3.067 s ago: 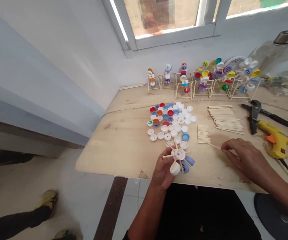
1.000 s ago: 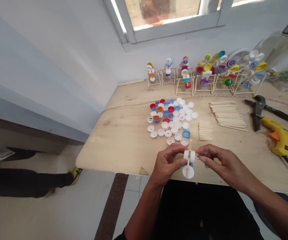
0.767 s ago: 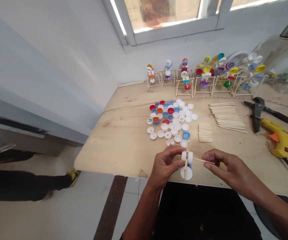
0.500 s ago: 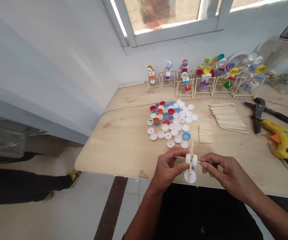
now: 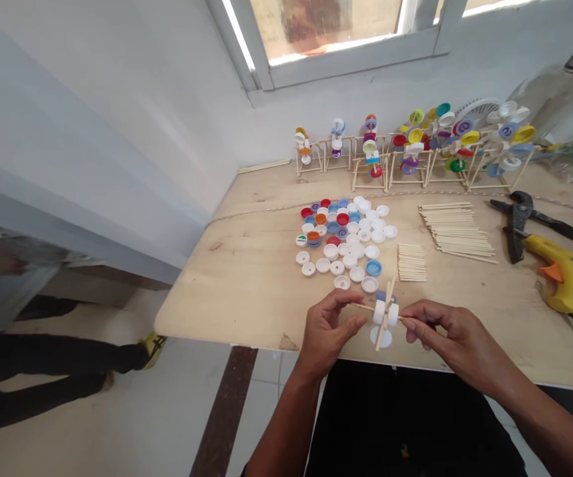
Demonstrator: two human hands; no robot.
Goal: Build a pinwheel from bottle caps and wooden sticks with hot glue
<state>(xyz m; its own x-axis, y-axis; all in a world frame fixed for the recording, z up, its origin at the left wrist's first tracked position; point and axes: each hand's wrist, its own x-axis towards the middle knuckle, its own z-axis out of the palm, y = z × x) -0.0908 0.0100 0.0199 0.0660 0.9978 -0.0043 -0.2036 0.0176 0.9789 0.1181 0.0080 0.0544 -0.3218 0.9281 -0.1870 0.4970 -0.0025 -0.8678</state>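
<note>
Between my hands is a small wheel of crossed wooden sticks and bottle caps [image 5: 380, 312], held above the table's front edge. White caps sit at its hub, a blue one shows at the top and a white disc hangs below. My right hand [image 5: 442, 331] pinches the stick end on the right side. My left hand [image 5: 326, 331] has its index finger along the stick on the left, with the thumb a little apart from the caps; its other fingers are partly hidden. Loose bottle caps [image 5: 352, 243], white, blue, red and orange, lie just beyond.
Short sticks [image 5: 411, 263] and longer sticks [image 5: 458, 232] lie right of the caps. A yellow glue gun [image 5: 564, 275] and black-handled pliers [image 5: 519, 222] are at far right. Several cap wheels on stick frames [image 5: 415, 149] line the wall. A person's leg [image 5: 57, 351] shows at left.
The cap wheel has turned, bringing a blue cap up into sight at the top. My left thumb has drawn back from the caps. The right hand keeps its pinch.
</note>
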